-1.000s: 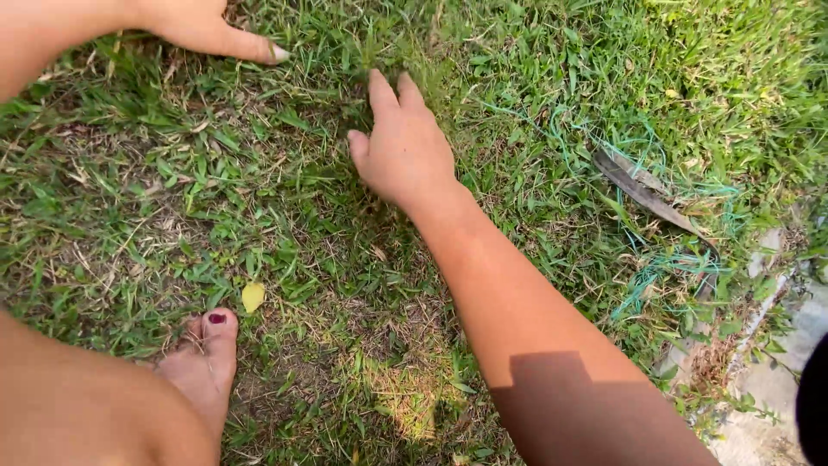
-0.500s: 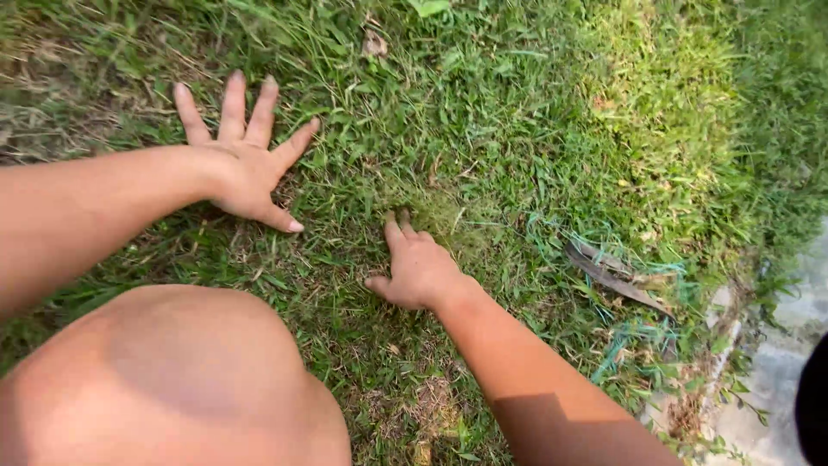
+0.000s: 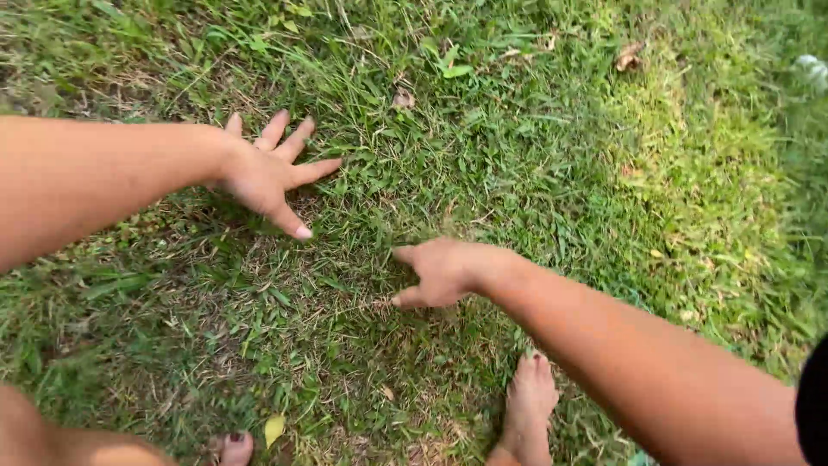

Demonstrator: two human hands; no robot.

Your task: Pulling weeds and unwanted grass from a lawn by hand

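head view looks straight down at a patch of grass (image 3: 483, 155) where the person crouches on bare feet. the left hand (image 3: 263, 173) lies spread flat on the turf, fingers fanned and thumb out, holding nothing, only pressing the blades down. the right hand (image 3: 444, 272) sits just beside it, a little nearer the body, fingers curled inward with forefinger and thumb pointing toward a thin, dry spot; whether it pinches any blades i cannot tell. the work seems to be pulling or sorting grass by hand. to do it well, i judge the flat hand should pin the turf close to the pinch, and the curled hand should grip low at the roots and pull evenly. a yellow leaf (image 3: 274, 428) lies near the left foot (image 3: 235, 449); the right foot (image 3: 528, 406) stands below the right forearm.
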